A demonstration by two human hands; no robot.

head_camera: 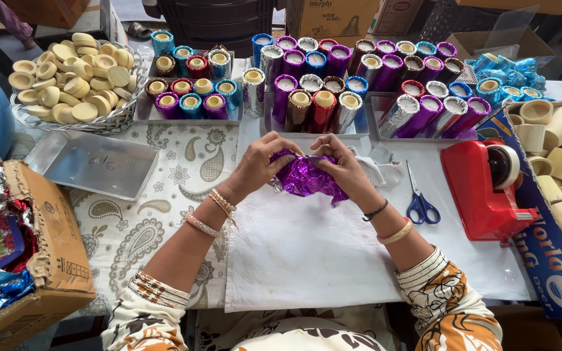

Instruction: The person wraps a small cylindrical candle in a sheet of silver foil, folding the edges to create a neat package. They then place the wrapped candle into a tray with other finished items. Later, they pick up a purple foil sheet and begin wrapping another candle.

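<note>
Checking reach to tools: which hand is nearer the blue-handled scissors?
Right. The right hand, gripping the purple foil, sits just left of the scissors; the left hand is farther off, beyond the foil.

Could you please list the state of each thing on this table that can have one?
Left hand: closed on the crumpled purple foil sheet.
Right hand: closed on the same foil.
Blue-handled scissors: shut, lying flat on the white cloth.
Red tape dispenser: upright, roll loaded.
Flat metal tray: bare.
Wire basket: heaped with cream round pieces.
Foil-wrapped cylinders: upright in trays.
</note>
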